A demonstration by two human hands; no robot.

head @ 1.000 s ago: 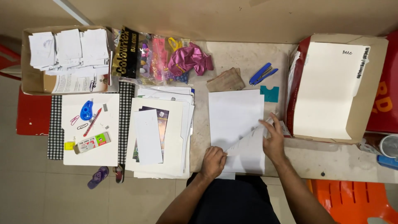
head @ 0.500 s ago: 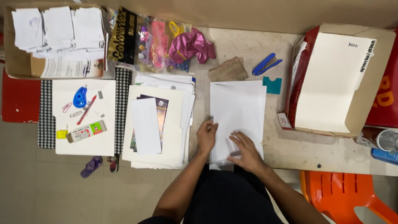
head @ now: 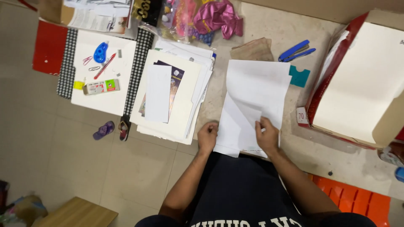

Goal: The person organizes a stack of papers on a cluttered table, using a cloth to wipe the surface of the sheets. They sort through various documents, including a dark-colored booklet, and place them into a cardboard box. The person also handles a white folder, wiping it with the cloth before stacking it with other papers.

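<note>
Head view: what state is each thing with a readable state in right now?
white paper sheet: flat on the table, a flap folded over, lifted at the near edge
left hand: pressing the sheet's near left corner
right hand: pinching the folded flap
blue stapler: closed
cardboard box: open
stack of papers: lying flat

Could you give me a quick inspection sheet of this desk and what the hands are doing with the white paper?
Surface: beige table, crowded.
Job's things: white paper sheet, partly folded, near the front edge.
Clutter: blue stapler, teal card, paper stack, pink ribbon, open box.
Hands: left hand rests at the sheet's lower left corner; right hand pinches a fold.
Cables: nothing seen.
Surroundings: tiled floor, orange stool, small sandals.
</note>
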